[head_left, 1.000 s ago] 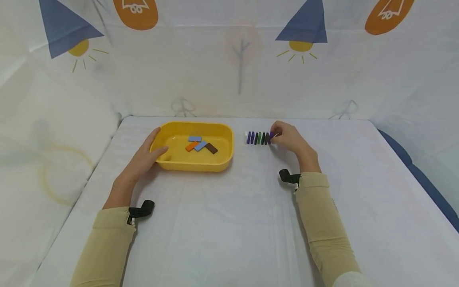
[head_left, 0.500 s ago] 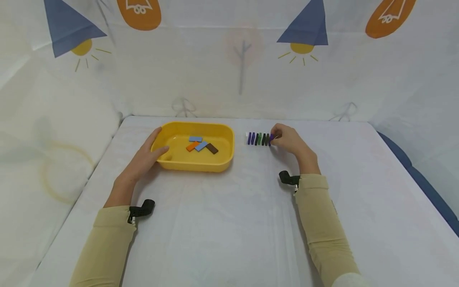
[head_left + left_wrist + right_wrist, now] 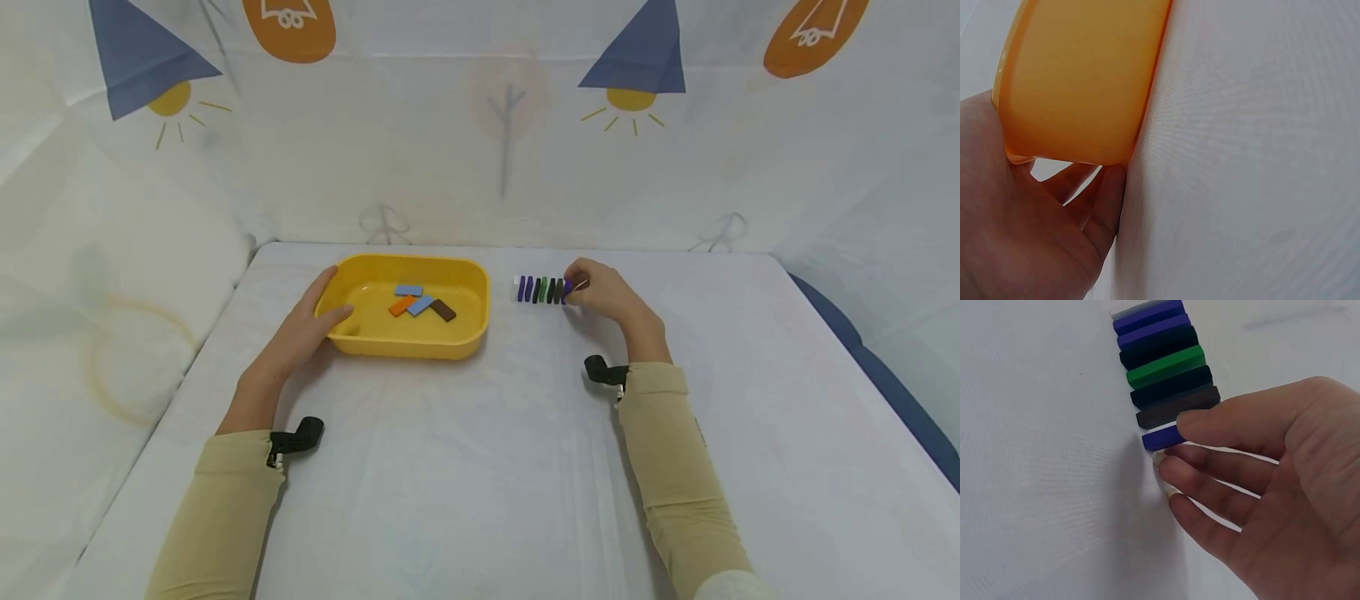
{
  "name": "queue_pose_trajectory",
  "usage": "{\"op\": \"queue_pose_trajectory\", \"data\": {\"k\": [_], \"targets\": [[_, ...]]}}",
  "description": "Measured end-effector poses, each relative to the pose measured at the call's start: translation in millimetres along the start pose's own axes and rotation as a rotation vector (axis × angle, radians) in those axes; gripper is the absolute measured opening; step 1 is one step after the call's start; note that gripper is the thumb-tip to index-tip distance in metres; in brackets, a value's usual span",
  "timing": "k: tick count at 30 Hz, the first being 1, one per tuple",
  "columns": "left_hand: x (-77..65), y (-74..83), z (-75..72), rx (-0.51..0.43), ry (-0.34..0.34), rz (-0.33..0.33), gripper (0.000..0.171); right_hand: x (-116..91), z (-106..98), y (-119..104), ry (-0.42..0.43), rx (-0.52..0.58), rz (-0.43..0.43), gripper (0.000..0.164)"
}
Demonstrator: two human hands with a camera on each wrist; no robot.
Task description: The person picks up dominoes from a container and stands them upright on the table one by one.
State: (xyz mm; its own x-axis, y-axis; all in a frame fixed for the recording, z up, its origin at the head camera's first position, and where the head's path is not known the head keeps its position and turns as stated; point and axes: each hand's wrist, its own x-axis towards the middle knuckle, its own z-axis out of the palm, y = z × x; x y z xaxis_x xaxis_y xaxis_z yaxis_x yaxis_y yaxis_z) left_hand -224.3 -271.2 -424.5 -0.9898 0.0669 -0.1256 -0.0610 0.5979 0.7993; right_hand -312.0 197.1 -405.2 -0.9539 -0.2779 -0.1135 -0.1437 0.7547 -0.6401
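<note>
My left hand (image 3: pixel 300 325) grips the left end of a yellow plastic tray (image 3: pixel 397 350), thumb over the rim. In the left wrist view its fingers lie along the outer wall. Inside the tray are two light blue tiles (image 3: pixel 408 291), an orange tile (image 3: pixel 401 307) and a dark brown tile (image 3: pixel 442 310). My right hand (image 3: pixel 606 287) pinches a purple tile (image 3: pixel 1163 437) between thumb and fingers. This tile stands at the near end of a row of upright tiles in the right wrist view, beside a dark brown tile (image 3: pixel 1179 407). Further along are a green tile (image 3: pixel 1166 366) and several dark and purple ones.
Under everything lies a white cloth (image 3: pixel 450 467). A white fabric wall (image 3: pixel 420 150) with printed shapes rises right behind the table's back edge. Black wrist cameras stick out from both sleeves, the right camera (image 3: pixel 600 369) just in front of the tile row.
</note>
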Motion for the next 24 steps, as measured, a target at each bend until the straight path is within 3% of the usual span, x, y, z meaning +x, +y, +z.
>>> {"op": "queue_pose_trajectory", "data": {"k": [12,24], "targets": [[-1.1,2.8,0.0,-0.006,-0.005,-0.006,0.075,-2.2,-7.8,-4.9,-0.013,-0.004,-0.018,0.053],[0.3,1.0,0.4,0.006,0.002,-0.008,0.075,-5.6,-16.7,-20.1,0.048,-0.007,-0.045,0.051]]}}
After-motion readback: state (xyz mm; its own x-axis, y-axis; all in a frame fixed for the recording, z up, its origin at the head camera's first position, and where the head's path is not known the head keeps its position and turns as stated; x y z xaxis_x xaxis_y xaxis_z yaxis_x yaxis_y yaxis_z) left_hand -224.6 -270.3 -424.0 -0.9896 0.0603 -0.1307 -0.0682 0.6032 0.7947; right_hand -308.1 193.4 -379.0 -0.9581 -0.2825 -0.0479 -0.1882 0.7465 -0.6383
